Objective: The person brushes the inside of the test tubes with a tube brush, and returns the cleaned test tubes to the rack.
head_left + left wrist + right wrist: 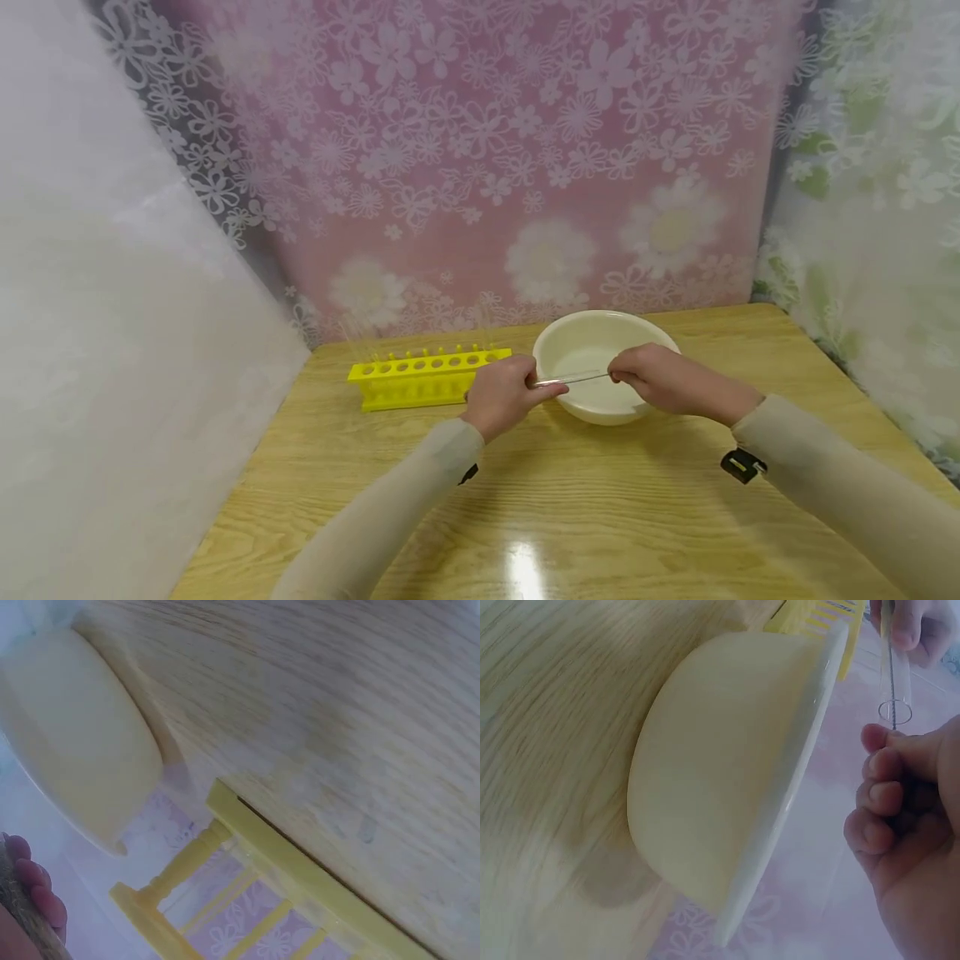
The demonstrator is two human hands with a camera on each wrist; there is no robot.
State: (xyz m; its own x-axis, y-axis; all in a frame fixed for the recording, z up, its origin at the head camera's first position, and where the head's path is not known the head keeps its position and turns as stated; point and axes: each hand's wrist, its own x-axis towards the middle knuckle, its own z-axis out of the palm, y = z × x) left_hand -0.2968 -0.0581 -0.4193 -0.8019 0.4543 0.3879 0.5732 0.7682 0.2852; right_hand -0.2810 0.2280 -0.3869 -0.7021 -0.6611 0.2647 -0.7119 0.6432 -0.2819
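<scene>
Cream basin (585, 342) and yellow rack (420, 373) share the wood-grain worktop (585, 500), the rack at nine o'clock from the basin. Read the clock from the head view, with twelve at the far side.

Above the basin, a clear tube (902, 682) lies nearly level, its mouth towards three o'clock. The left hand (502, 392), at about eight o'clock from the basin's centre, has its grip closed around the tube. At about three o'clock, the right hand (651, 375) has a narrow grip, thumb and fingertips pinching a thin twisted metal stem (892, 686) that runs out of the tube's mouth. The right fingers sit just beyond the rim of that mouth. Whatever the stem carries at its inner end is hidden by the left hand.

The step in hand looks like cleaning the tube's inside with a brush on that stem; whether the stem is being pushed in or drawn out cannot be told. The next move probably calls for a steady left grip and a straight stroke along the tube's axis, towards nine or three o'clock, without levering the stem against the thin rim.
</scene>
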